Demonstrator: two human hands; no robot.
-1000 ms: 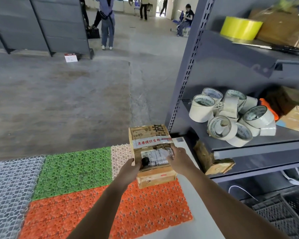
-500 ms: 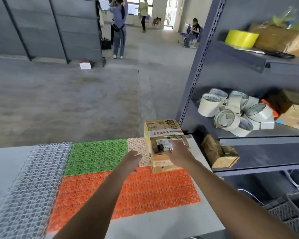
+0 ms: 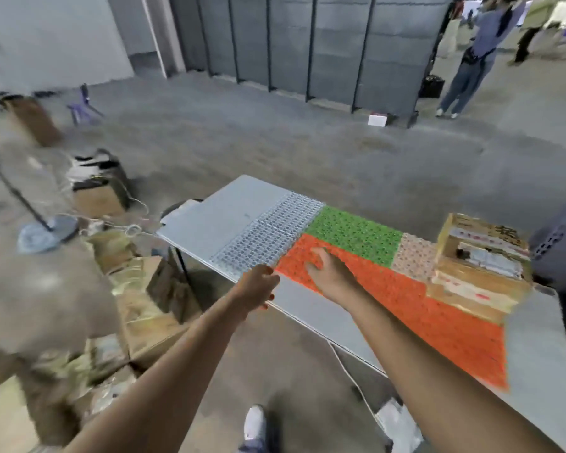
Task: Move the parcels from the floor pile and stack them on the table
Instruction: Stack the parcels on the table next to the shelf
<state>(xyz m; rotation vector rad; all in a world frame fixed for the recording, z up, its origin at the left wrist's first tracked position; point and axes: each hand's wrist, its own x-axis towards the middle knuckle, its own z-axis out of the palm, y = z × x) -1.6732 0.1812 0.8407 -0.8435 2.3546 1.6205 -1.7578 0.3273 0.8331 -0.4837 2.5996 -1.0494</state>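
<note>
Both empty: left hand [image 3: 257, 289] loosely curled at the smooth grey desk [image 3: 209, 223] edge, right hand [image 3: 327, 269] relaxed over the bumpy orange mat [image 3: 422, 322]. The boxy, taped cardboard parcel [image 3: 481, 269] sits well right of it.

Grey partitions [image 3: 307, 44]; bystander [image 3: 471, 60]; blurred, perhaps a purple stool [image 3: 82, 106].

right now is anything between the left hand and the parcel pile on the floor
Nothing visible does. The left hand, empty, is at the near edge of the table, and the floor pile lies open below and to its left. The table leg stands at the pile's right side, so parcels there may need reaching around it.
</note>
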